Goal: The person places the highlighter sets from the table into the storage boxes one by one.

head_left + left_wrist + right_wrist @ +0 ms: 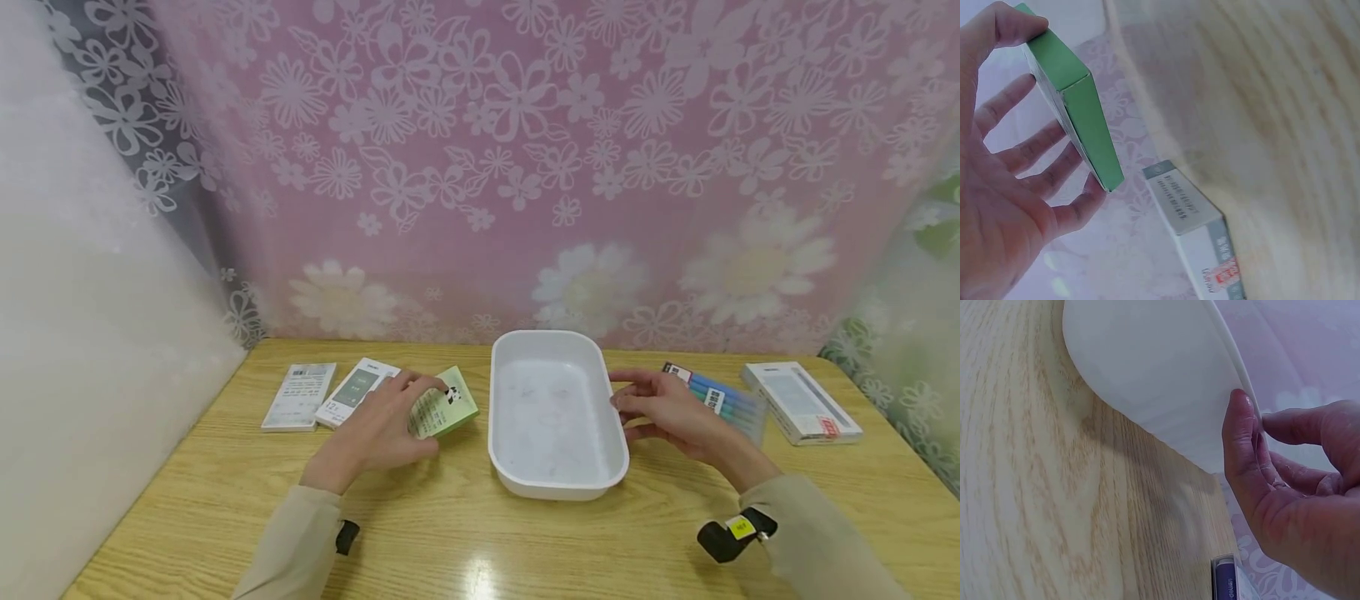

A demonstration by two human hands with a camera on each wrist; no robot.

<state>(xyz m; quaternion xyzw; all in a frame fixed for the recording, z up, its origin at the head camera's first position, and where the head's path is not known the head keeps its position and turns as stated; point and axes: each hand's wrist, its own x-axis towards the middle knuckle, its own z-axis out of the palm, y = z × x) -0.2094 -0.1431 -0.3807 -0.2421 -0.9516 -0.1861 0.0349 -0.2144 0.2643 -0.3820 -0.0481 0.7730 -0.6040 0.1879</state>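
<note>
My left hand (382, 421) holds a small green box (442, 406) with a panda picture on its top, just left of a white basin (498, 467). In the left wrist view, the thumb lies on one edge of the green box (1088, 106) and the fingers spread along its other side. At the basin's right side, my right hand (675, 417) has its fingertips on the rim. The right wrist view shows the thumb against the basin's outer wall (1147, 369) and the curled fingers at the rim edge. Inside the basin, the bare bottom shows.
Left of the left hand lie a white box with a dark green panel (356, 393) and a flat white printed pack (300, 397). A clear case of coloured pens (723, 400) lies beside the right hand, with a white box (802, 402) farther right. A flowered curtain (525, 208) hangs behind the table.
</note>
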